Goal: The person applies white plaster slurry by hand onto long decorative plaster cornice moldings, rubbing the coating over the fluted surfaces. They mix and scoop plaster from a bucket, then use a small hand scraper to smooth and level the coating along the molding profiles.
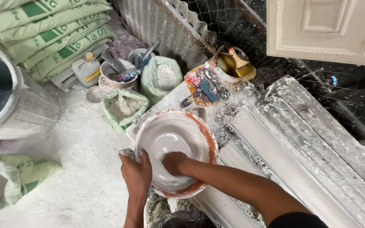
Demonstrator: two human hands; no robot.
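While your left hand (137, 172) grips the near rim of the basin (205, 135), fingers curled over the edge, your right hand (174, 162) sits down in the white mix (170, 139) that fills it. The fingers of that right hand are sunk in the mix, so it cannot be told whether they are spread or closed. The basin rests at the near end of the bench (172, 99), just beside the long white moulds (284, 156).

To work the mix well, it seems best to:
- Keep the left hand clamped on the rim, so the basin does not turn or slide off the bench edge.
- Sweep the right hand along the wall and the bottom, where lumps are likely to settle.
- Move slowly (a fast stroke may slop the mix over the rim).

Limits of the view:
- The bottom of the basin is covered by the mix; its depth cannot be judged.
- The right fingertips are hidden.
- The tools in the tubs (115, 71) behind the open sacks (123, 107) are too small to identify.
- The brush (241, 63) stands in a pot (220, 69) whose contents are hard to make out.
- The barrel (30, 105) at left is cut off by the frame.
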